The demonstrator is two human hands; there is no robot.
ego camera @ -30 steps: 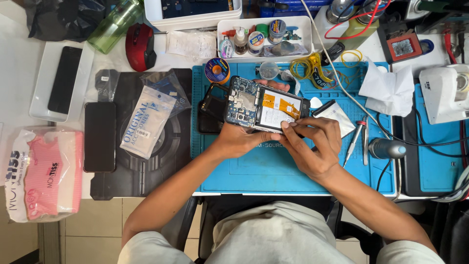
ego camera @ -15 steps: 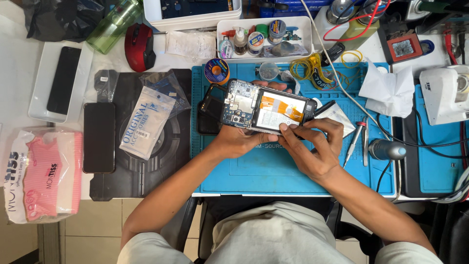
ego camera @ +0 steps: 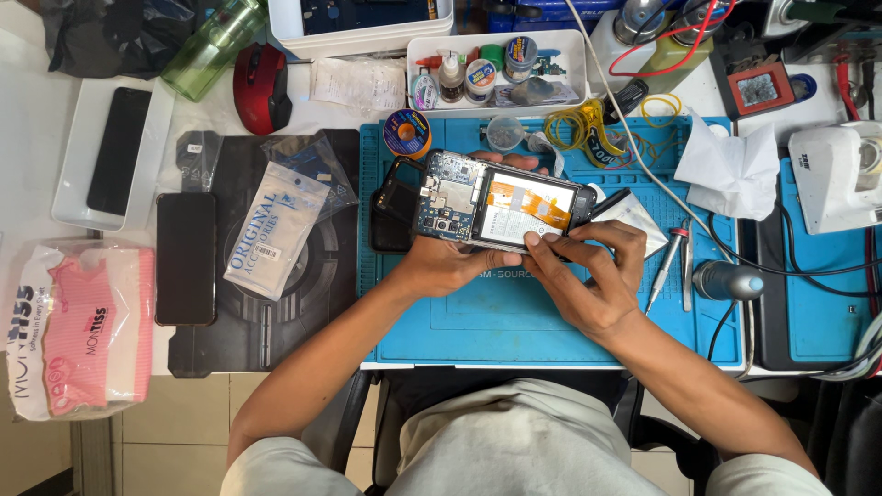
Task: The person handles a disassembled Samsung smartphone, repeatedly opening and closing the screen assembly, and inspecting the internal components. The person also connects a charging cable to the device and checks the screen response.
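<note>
Phone's swung round since the earlier frame, from tilted to nearly level over the blue mat (ego camera: 459, 340), w/ the right hand (ego camera: 588, 276) slid in along its near edge. Left hand (ego camera: 441, 262) is clamped round the opened phone (ego camera: 496, 209) from below, board and battery facing up; right fingertips (ego camera: 551, 241) pinch the frame's lower edge, closed on it. Risk, I'd say: too much pry there could tear the orange flex or dent the battery.
</note>
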